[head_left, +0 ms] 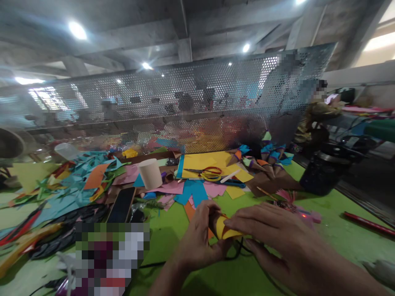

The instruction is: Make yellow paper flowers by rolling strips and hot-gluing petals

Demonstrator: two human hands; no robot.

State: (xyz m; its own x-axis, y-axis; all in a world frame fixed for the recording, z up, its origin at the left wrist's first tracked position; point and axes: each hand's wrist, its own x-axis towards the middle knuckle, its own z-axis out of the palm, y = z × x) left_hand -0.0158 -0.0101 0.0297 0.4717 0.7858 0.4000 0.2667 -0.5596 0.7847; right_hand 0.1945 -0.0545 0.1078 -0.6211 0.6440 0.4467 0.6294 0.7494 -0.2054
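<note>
A curled piece of yellow paper [222, 228] with a brown part beside it is held between my two hands, just above the green tabletop. My left hand [197, 242] wraps round the brown side, its fingers bent and the thumb underneath. From the right, my right hand [274, 230] pinches the yellow paper near its fingertips, thumb below. Part of the paper is hidden by the fingers. Beyond the hands lie blue paper pieces [195, 191] and scissors with red and yellow handles [211, 174] on yellow sheets.
A dark phone [121, 204] and a pale paper roll [150, 174] are at centre left, among heaped paper scraps [80, 174]. A pink device with a red light [308, 216] sits right, near a black container [319, 170]. A perforated metal screen [173, 98] stands behind; a person [317, 115] sits far right.
</note>
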